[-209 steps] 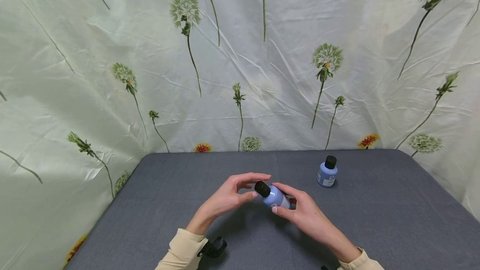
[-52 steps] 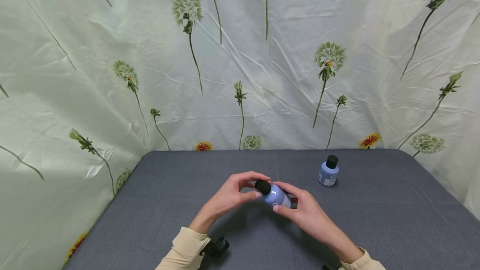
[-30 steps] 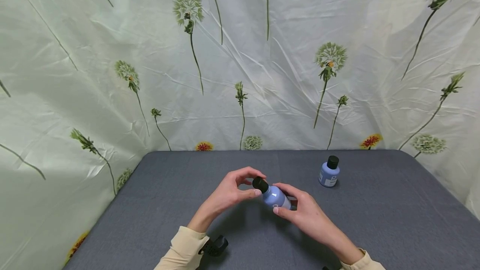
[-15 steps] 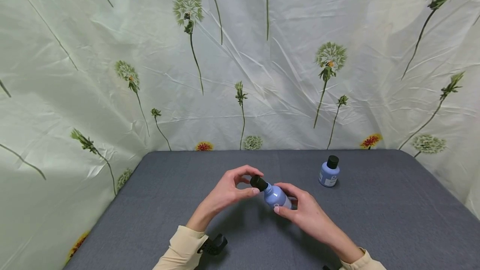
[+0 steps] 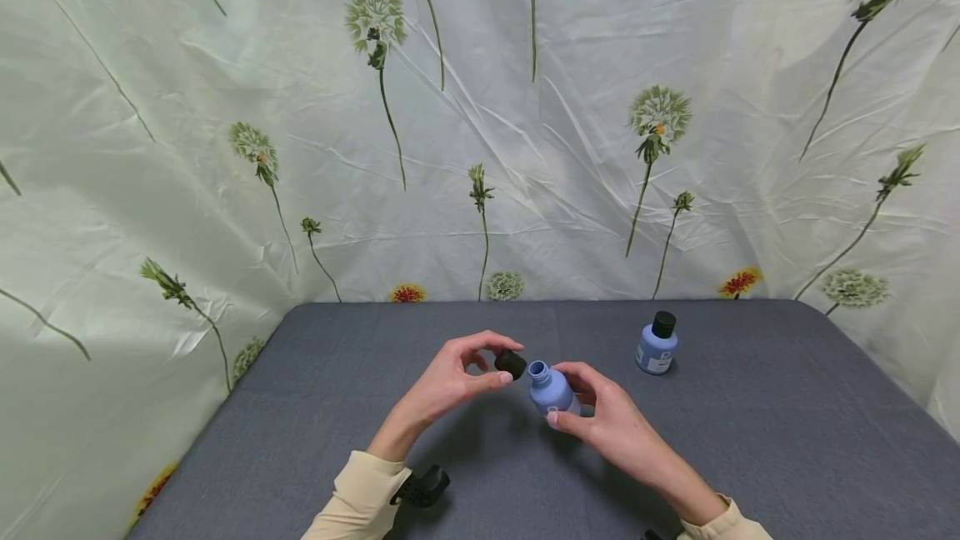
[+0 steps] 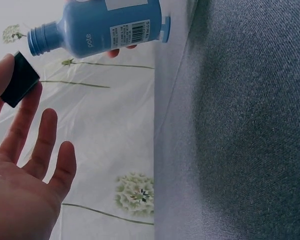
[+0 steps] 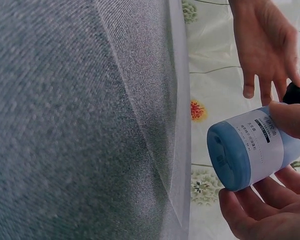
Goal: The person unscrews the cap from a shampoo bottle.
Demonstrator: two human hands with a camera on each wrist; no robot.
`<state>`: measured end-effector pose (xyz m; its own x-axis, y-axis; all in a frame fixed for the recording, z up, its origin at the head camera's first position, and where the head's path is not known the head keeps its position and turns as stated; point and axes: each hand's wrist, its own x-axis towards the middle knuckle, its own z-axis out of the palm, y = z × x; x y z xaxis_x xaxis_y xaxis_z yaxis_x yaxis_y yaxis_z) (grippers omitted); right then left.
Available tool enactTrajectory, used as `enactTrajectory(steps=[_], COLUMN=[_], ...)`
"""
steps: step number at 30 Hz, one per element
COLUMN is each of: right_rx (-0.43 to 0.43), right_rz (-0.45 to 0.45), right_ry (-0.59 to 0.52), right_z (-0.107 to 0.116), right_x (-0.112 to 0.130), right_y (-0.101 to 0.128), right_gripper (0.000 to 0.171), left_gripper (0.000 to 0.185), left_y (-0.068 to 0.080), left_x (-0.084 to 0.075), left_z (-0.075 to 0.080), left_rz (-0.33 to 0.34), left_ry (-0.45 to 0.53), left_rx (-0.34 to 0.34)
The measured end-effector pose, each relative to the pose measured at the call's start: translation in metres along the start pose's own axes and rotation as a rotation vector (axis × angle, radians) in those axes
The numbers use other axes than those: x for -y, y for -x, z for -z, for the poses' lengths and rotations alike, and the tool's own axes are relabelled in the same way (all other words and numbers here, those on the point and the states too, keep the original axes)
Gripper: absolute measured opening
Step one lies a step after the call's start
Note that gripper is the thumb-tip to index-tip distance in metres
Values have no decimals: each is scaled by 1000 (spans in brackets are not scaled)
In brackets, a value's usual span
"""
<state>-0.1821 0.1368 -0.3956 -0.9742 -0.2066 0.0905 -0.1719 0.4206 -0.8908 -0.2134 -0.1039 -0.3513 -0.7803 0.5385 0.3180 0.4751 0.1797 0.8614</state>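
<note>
My right hand (image 5: pixel 600 415) grips a small blue bottle (image 5: pixel 550 388) above the grey table (image 5: pixel 750 440); its threaded neck is bare and tilted toward the left. My left hand (image 5: pixel 453 373) pinches the black cap (image 5: pixel 511 362) just off the neck, with a small gap between them. In the left wrist view the cap (image 6: pixel 19 80) sits at my fingertips, the bottle (image 6: pixel 102 27) above it. The right wrist view shows the bottle's base and white label (image 7: pixel 250 152) in my curled fingers (image 7: pixel 262 212), with the left hand (image 7: pixel 265 45) beyond.
A second blue bottle (image 5: pixel 656 344) with a black cap stands upright at the back right of the table. A floral cloth (image 5: pixel 480 123) hangs behind and at both sides. The table's left edge (image 5: pixel 217 432) drops off near the cloth.
The cap was on the bottle half a second ago. Now my left hand has lifted it off and drawn it slightly left, exposing the neck. The right hand kept the bottle nearly still.
</note>
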Motion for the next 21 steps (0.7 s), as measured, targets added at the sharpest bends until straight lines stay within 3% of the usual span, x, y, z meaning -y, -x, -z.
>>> enactTrajectory(steps=[7,14,21], right_rx=[-11,-28,-28], right_rz=[-23,-43,-26], right_ry=[-20,-20,-21], right_z=[0,-1,-1], right_x=[1,2,2], right_y=[0,-1,-1], right_gripper=[56,57,58], left_gripper=[22,28,39], left_y=[-1,-6,-7], left_x=[4,35,40], left_z=[-1,-2,-1], left_rz=[29,46,27], left_ry=[-38,6,15], left_rx=[-19,-2,53])
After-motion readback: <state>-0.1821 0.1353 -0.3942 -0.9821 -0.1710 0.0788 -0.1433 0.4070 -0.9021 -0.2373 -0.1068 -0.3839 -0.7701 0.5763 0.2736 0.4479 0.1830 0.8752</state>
